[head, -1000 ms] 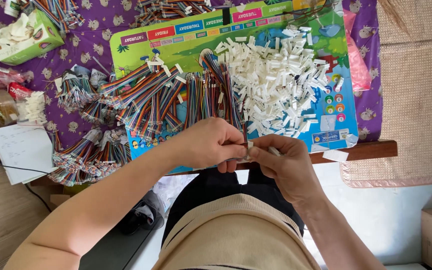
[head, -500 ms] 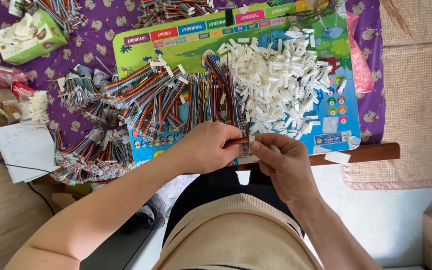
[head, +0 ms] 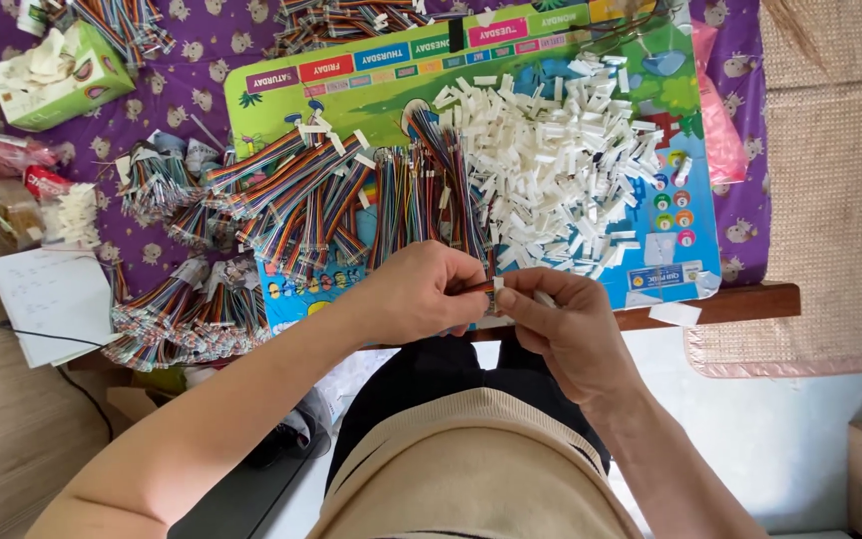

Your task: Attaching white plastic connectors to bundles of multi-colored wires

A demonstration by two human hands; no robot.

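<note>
Rainbow-coloured wire, thin and limp, is what I have pinched between both hands just off the near edge of the table (head: 750,299). My left hand (head: 421,294) has its grip closed on the short ribbon cable (head: 479,287); my right hand (head: 561,324) has its grip closed on a small white plastic connector (head: 499,296) at the cable's tip. Both look nearly weightless. I judge the cable floppy along its length, so it is best held close to the end; the connector looks stiff but tiny and smooth, so easily dropped. More cable bundles (head: 331,205) and a heap of white connectors (head: 561,165) lie on the coloured board (head: 391,70) ahead.
</note>
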